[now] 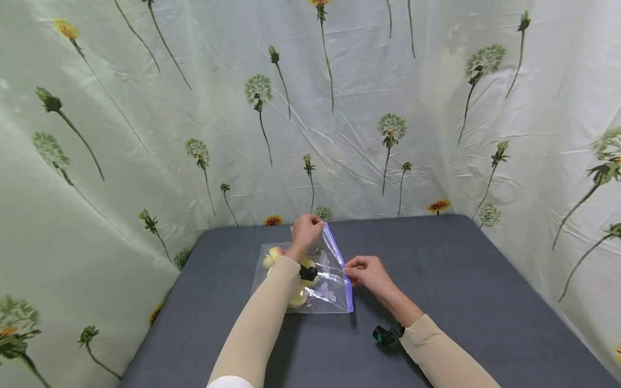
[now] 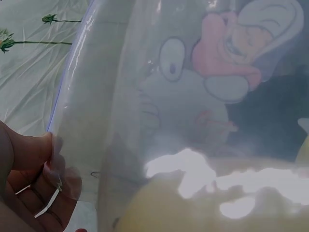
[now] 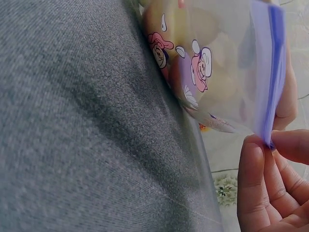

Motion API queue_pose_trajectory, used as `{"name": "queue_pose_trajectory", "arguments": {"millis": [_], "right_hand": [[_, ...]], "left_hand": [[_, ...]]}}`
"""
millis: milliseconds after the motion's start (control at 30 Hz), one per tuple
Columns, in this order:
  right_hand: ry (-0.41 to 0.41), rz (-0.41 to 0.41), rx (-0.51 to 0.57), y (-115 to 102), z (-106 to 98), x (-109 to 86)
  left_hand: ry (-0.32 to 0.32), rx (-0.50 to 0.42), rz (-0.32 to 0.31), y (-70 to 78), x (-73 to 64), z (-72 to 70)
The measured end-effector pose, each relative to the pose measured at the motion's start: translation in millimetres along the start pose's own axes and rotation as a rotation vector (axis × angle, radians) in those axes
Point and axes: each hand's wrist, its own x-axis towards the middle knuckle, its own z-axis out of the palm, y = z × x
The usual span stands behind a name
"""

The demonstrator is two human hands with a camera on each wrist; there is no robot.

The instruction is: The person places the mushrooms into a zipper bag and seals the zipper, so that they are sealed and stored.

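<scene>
A clear zip bag [image 1: 330, 306] with a purple zip strip [image 1: 349, 297] lies over the table with its mouth to the right. Several round yellow fruits [image 1: 298, 298] with reddish patches are inside. My left hand [image 1: 306, 231] pinches the far corner of the bag at the zip end, and that forearm hides part of the fruit. Nearer to me, my right hand [image 1: 370, 274] pinches the purple strip between thumb and fingers. Pink and white cartoon prints [image 3: 201, 67] show on the bag in the right wrist view.
The dark grey cloth-covered table [image 1: 436, 258] spreads out around the bag. Behind it and at both sides hangs a pale curtain [image 1: 349, 151] with dandelion prints. A black band [image 1: 388, 334] is worn on the right wrist.
</scene>
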Motion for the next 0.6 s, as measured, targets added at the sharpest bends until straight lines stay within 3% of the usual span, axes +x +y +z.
{"name": "queue_pose_trajectory", "arguments": {"millis": [600], "right_hand": [[-0.044, -0.01, -0.025, -0.8, -3.3, -14.1]], "left_hand": [[0.007, -0.01, 0.001, -2.3, 3.0, 1.6]]}}
